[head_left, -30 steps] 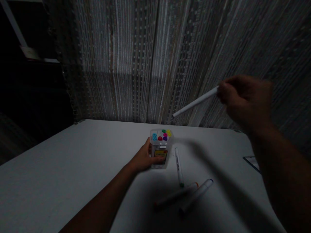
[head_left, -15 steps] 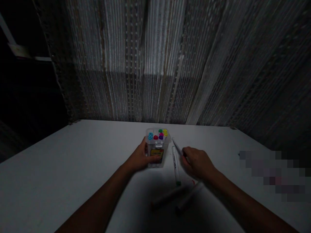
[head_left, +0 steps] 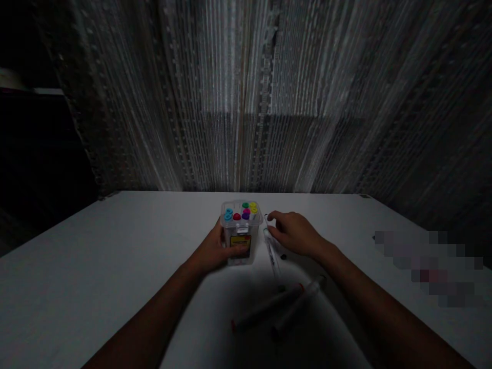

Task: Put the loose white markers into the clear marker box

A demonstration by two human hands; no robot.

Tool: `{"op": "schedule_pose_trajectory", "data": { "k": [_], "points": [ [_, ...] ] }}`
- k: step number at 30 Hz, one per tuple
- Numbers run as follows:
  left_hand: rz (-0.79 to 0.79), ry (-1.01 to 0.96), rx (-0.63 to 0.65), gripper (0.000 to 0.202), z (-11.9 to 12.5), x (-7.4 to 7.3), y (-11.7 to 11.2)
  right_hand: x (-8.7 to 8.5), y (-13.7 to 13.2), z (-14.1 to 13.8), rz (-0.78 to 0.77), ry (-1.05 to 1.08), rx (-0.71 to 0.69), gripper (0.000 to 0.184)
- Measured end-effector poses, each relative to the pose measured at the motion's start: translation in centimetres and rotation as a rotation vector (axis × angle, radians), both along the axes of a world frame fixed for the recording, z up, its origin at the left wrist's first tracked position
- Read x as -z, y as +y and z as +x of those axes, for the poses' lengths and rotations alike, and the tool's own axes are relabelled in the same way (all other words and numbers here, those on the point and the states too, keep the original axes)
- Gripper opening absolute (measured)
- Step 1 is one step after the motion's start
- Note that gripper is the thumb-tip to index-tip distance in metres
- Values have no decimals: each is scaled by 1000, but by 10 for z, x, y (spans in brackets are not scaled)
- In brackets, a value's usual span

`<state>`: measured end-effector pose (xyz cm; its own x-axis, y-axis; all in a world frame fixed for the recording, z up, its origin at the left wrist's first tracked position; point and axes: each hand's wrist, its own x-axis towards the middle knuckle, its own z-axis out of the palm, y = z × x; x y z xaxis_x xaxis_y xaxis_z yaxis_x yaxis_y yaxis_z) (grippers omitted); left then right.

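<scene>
My left hand (head_left: 218, 248) is wrapped round a clear plastic marker box (head_left: 239, 246) with a yellow and black label, standing upright on the white table. Coloured marker ends, blue, red, purple, pink, green and yellow, show at its top. Just right of the box, my right hand (head_left: 294, 231) has its thumb and index finger closed at the far end of a white marker (head_left: 266, 218); its dark end (head_left: 283, 257) shows below the palm. Close beside it a green-ended marker (head_left: 272, 256) lies on the table.
Nearer me, in shadow, lie a red-ended marker (head_left: 267, 307) and a dark-ended marker (head_left: 298, 308). A striped curtain (head_left: 238, 102) hangs behind the table's (head_left: 115, 246) back edge. A blurred-out patch (head_left: 430, 266) covers the right side.
My right hand's fingers have shifted forward from the marker's near part to its far end, and its dark end now shows. My left hand still holds the box. The view has shifted slightly.
</scene>
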<state>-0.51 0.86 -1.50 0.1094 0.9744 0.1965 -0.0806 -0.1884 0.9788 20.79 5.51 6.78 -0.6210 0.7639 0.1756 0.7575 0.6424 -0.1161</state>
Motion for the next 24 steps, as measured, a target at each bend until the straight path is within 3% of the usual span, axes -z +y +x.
{"op": "schedule_pose_trajectory", "data": {
  "k": [5, 10, 18, 21, 24],
  "points": [
    [-23, 24, -31, 83, 0, 0, 0, 14, -4, -21, -68, 48, -44, 22],
    [-55, 49, -85, 82, 2, -2, -3, 31, -3, -8, -84, 33, -27, 22],
    [-81, 87, -75, 58, -1, -1, -2, 42, 0, -7, -83, -41, -31, 21],
    [-82, 72, -68, 57, 0, -1, -3, 40, -1, -7, -107, -41, -34, 18],
    [-90, 61, -90, 62, 1, -1, -3, 27, -10, 1, -167, -39, -47, 14]
  ]
}}
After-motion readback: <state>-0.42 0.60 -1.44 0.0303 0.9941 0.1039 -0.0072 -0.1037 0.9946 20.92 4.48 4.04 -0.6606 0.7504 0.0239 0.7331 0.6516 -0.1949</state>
